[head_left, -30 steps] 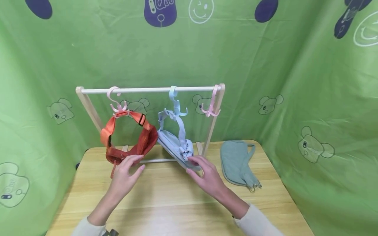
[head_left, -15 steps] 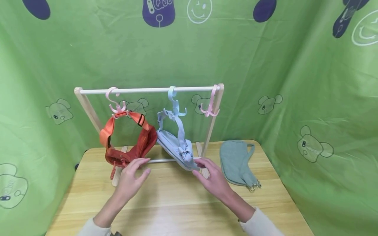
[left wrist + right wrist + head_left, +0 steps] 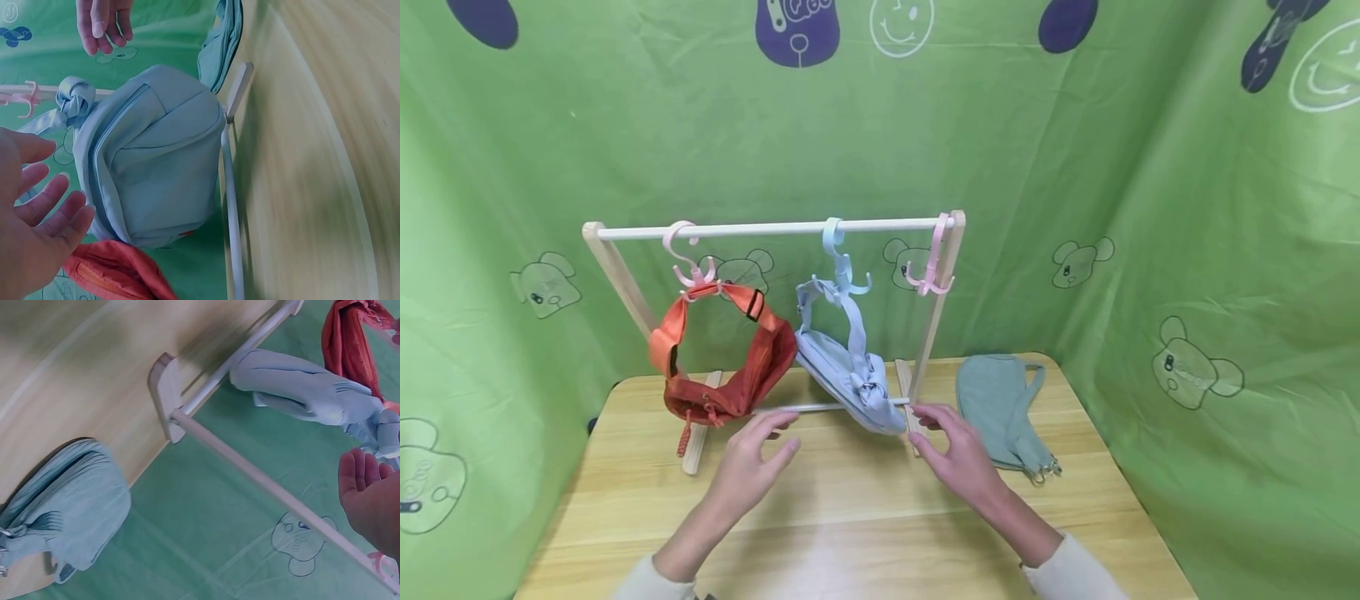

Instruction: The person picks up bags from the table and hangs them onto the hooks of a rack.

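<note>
Blue bag hung on the blue hook. Our left hand at the bag's eight o'clock and right hand at its four were empty and loosely bent. We thought moving slowly, clear of the strap, would best keep it hung.

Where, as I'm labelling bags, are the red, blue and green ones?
Red bag point(image 3: 756, 379), head view: lower body.
Blue bag point(image 3: 165, 175), left wrist view: middle of its body.
Green bag point(image 3: 990, 404), head view: main body.
</note>
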`<state>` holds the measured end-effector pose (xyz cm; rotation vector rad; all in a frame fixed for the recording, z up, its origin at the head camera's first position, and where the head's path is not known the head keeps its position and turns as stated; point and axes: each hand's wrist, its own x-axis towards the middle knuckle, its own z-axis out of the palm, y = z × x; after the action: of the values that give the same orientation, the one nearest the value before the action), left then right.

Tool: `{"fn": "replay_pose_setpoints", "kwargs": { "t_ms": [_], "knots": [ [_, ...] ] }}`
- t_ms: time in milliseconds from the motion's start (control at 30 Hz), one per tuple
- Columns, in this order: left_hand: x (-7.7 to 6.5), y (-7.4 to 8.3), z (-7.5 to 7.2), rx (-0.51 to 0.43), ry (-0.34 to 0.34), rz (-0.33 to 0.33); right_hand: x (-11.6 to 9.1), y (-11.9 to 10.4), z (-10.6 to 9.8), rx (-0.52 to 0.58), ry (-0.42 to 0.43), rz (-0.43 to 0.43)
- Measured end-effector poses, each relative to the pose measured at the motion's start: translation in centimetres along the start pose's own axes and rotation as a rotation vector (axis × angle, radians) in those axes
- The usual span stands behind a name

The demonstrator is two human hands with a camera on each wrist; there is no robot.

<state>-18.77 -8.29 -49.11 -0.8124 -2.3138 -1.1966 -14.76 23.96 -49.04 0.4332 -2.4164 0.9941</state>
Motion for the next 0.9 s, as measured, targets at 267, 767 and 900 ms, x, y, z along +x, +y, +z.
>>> {"fn": "replay_pose_setpoints", "kwargs": {
  "t_ms": [267,767,900],
  "knots": [
    [-0.3,0.3,1.1,-0.019,-0.027,-0.001,-0.6,1.7,-0.3,-0.029,0.027,0.014],
    [-0.7,0.4,3.1,0.028,-0.048,0.034,-1.8,4.8,-1.2,-0.076,0.029,0.168],
    [-0.9,0.4,3.6,0.024,-0.061,0.035,-2.1,5.6,-1.6,-0.089,0.016,0.244]
  ]
}}
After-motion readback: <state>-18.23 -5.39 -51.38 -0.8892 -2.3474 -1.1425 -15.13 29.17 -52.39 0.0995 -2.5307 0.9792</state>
